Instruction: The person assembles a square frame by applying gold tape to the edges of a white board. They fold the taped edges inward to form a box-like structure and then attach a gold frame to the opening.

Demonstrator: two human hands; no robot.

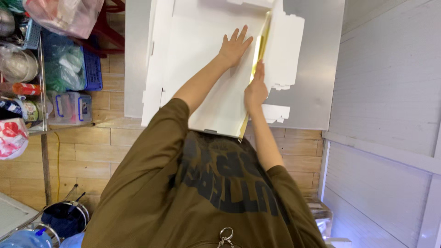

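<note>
- The person in the olive-brown shirt point(202, 193) is leaning over a pale grey bench point(317, 55), and both arms are reaching forward onto a large white cardboard box blank point(206, 59) that is lying flat across it.
- The right hand point(255, 89) is gripping the near end of the blank's right side wall point(282, 46): the fingers are curling over the fold, where a gold-coloured inner face point(258, 50) is showing, and the wall is standing up at a tilt rather than lying flat.
- The left hand point(235, 46) is holding nothing; it is pressing flat, fingers spread, on the white base panel just beside that fold.
- Judging by this, the folding is only just getting under way: one side wall is coming up, and its tabs point(275, 112) are hanging loose, not yet tucked in.
- The left side flaps point(154, 69) are still lying flat on the bench, and the far end panel point(250, 3) is looking unfolded too, though it is partly cut off by the picture's edge.
- No corner is looking locked together so far, so most of the box is remaining to be formed.
- Off to the left, plastic crates point(69, 108) and bags point(64, 16) are sitting over the wooden floor point(115, 142), well apart from the work.
</note>
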